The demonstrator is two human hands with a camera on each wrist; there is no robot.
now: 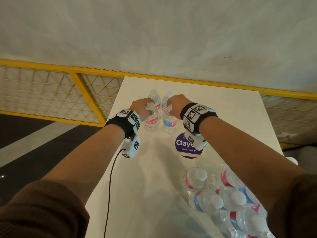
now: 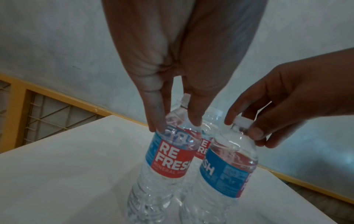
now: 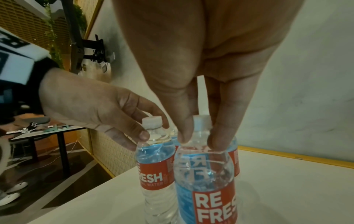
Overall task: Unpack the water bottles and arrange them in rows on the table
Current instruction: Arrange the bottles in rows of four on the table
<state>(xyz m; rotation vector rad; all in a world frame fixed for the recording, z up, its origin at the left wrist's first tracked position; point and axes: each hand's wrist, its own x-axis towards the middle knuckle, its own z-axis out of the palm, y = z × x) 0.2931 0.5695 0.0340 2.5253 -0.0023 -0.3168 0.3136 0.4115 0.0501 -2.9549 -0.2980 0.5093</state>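
Two bottles, one (image 1: 151, 121) under the left hand (image 1: 141, 107), one (image 1: 169, 122) under the right hand (image 1: 177, 104), stand on the table (image 1: 223, 107) before two others, each pinched at the neck. Placement's on; next, let go cleanly and reach for the pack (image 1: 223, 200).

Four upright bottles (image 1: 151, 121) crowd the table's (image 1: 231, 107) far middle; the wrapped pack (image 1: 228, 200) (perhaps half emptied) blocks the near right corner, leaving bare top between.

Clear bottles (image 1: 151, 121) with white caps, red-and-blue labels lettered white, white table (image 1: 223, 107), purple round sticker (image 1: 186, 148), yellow grid-patterned railing (image 1: 51, 93)
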